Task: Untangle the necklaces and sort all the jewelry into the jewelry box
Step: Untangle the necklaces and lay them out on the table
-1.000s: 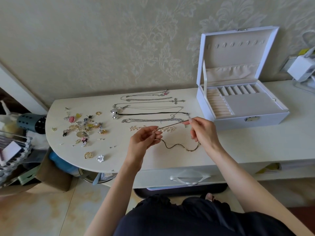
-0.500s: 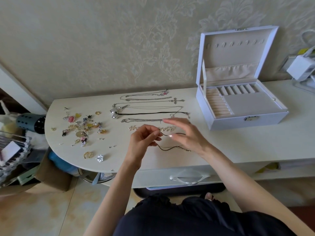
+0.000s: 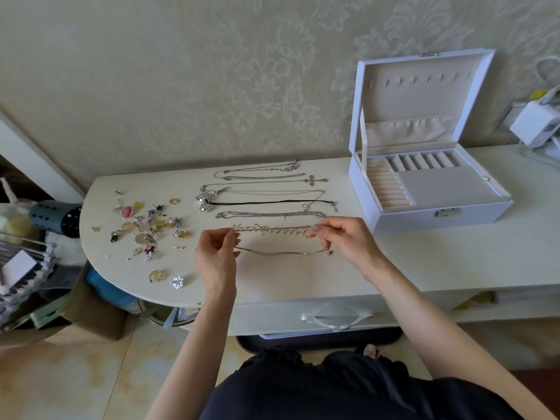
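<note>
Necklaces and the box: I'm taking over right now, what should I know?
Left hand pinches one end of a thin chain; right hand pinches the other; it stretches between them over the table.
Other necklaces lie in rows behind the hands; small pieces heaped at left; box open at right.
Done: the rows look untangled.
Left: everything goes into the box; no jewelry shows in it.

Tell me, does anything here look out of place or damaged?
Nothing stands out: necklaces lie in straight rows, small pieces sit scattered at left, the jewelry box stands open, left hand and right hand pinch one thin chain.
</note>
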`<state>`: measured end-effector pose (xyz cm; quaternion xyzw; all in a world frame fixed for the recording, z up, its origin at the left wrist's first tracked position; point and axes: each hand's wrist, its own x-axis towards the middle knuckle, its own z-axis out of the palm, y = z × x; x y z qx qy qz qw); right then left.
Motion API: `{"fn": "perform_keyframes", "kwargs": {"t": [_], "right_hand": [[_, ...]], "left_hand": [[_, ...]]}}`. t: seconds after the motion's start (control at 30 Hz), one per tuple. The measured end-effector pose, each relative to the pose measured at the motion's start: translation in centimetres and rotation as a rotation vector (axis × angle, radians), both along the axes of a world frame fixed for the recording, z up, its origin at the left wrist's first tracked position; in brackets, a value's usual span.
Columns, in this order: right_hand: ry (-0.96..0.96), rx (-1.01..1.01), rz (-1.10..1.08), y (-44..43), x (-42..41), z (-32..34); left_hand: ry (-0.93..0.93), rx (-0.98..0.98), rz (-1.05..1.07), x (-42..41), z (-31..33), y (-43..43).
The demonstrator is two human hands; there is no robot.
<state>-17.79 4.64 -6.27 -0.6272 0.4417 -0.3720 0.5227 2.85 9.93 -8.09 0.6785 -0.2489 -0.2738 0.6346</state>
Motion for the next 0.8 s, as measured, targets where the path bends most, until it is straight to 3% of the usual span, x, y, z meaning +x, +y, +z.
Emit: {"fn": "perform_keyframes", "kwargs": {"t": [0.23, 0.43, 0.53, 0.7, 0.8], "right_hand": [[-0.227, 0.125, -0.042, -0.1, 0.1, -0.4], [-0.352, 0.22, -0.046, -0.3, 0.1, -0.8], [-0.414, 0.25, -0.048, -0.5, 0.0, -1.0], [-0.688, 0.495, 0.06, -0.5, 0.2, -0.5], [-0.694, 0.533, 0.114, -0.3, 0.2, -0.3]], "left_hand": [[-0.013, 0.033, 0.173, 0.4, -0.5, 0.0], [0.016, 0.019, 0.185, 0.2, 0.1, 0.2], [0.208, -0.027, 0.136, 0.1, 0.4, 0.1], [0.599, -0.122, 0.072, 0.6, 0.7, -0.1], [0.787, -0.185, 0.006, 0.9, 0.7, 0.0]]}}
